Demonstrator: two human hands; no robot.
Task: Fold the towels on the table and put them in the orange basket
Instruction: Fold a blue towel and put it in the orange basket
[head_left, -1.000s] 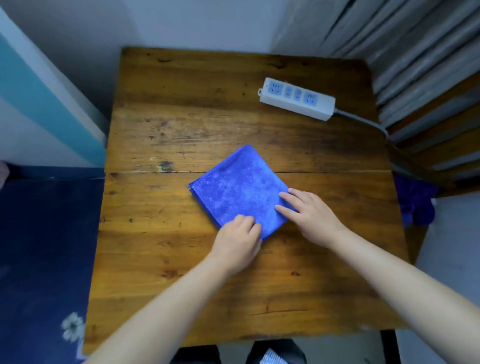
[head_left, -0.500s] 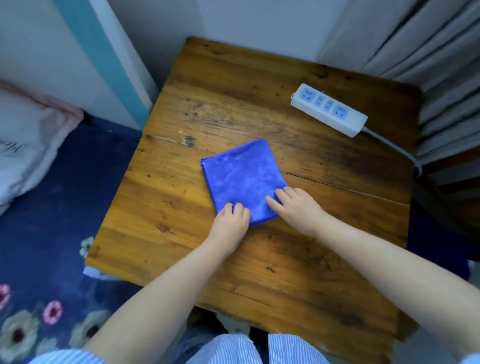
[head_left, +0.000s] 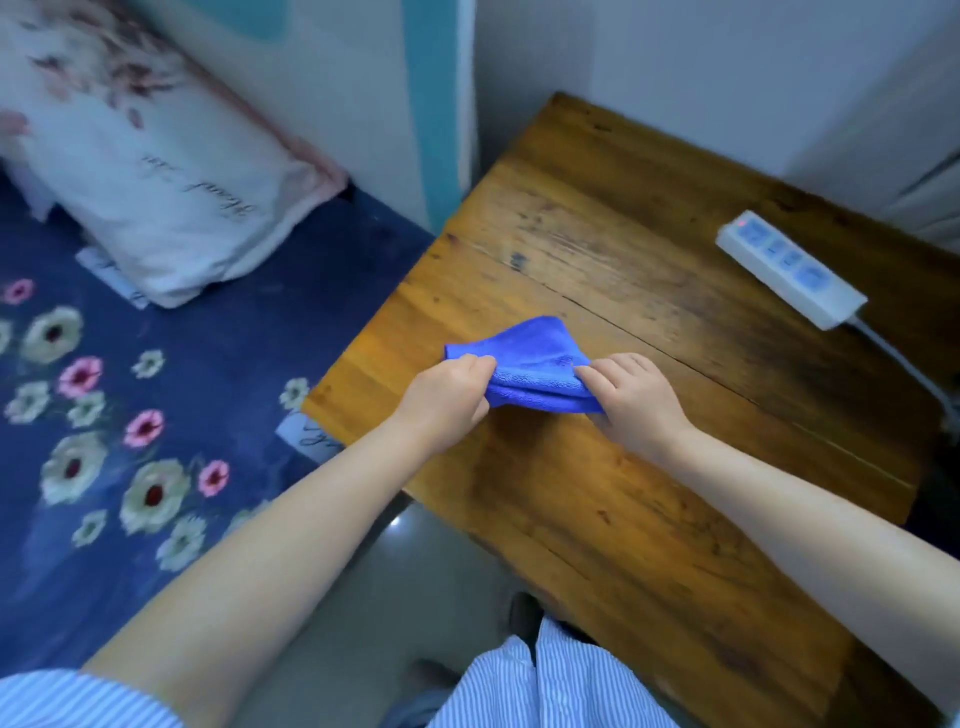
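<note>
Both hands gripped the folded blue microfibre towel (head_left: 535, 358) over the worn wooden table (head_left: 649, 493): left hand (head_left: 447, 397) and right hand (head_left: 631, 397) at opposite ends, apparently lifting its near edge.

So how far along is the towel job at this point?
Done: the blue towel is already folded into a compact, layered bundle. In hand: left hand and right hand each pinch a near corner, lifting that edge above the wooden table. Left: placing it in the orange basket, which is not in view.

Head view, steeply downward, close over table (head_left: 649, 519)
</note>
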